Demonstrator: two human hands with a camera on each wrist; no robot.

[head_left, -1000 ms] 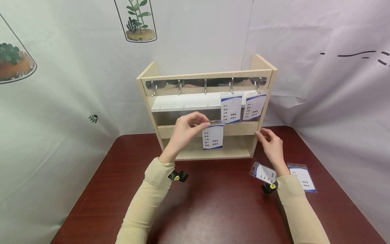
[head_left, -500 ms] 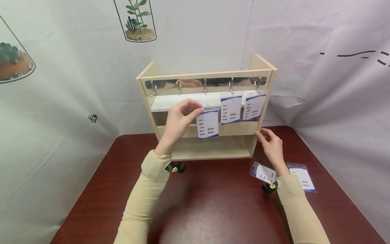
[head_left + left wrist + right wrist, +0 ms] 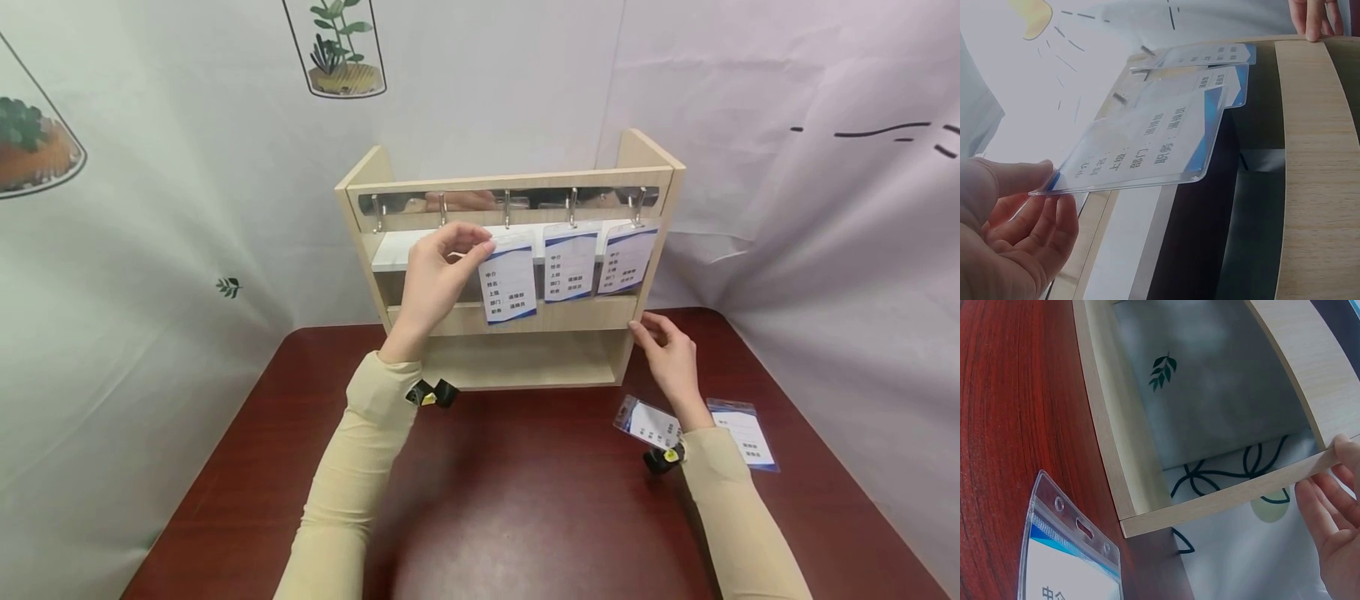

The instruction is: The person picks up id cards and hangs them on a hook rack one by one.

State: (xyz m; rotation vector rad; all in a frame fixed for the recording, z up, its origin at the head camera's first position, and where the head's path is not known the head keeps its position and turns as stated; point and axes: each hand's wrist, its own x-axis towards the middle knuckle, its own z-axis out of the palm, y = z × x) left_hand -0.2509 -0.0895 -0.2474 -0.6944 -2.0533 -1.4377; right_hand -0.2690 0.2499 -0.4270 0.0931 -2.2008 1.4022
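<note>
My left hand (image 3: 438, 271) pinches the top left corner of an ID badge (image 3: 510, 283) in a clear plastic sleeve. The badge hangs upright, its top edge just below the middle hook (image 3: 507, 208) of a metal strip. In the left wrist view, the thumb lies over the sleeve (image 3: 1141, 144) and the fingers under it. Two similar badges, one (image 3: 573, 265) beside the held one and another (image 3: 630, 260) farther right, hang from the two right hooks. With thumb and fingers on either side, my right hand (image 3: 670, 362) grips the right side panel (image 3: 1229, 494) of the wooden rack (image 3: 585, 317).
Two more badges lie on the dark red table (image 3: 487, 500): one (image 3: 651, 425) partly under the right wrist, one (image 3: 752, 442) to the right of the forearm. Two bare hooks are at the strip's left, including the far left hook (image 3: 377, 212). White printed cloth surrounds the table.
My left hand has lifted the badge from in front of the lower shelf up to just under the middle hook, slightly leftward. The right hand stays on the rack's side panel.
</note>
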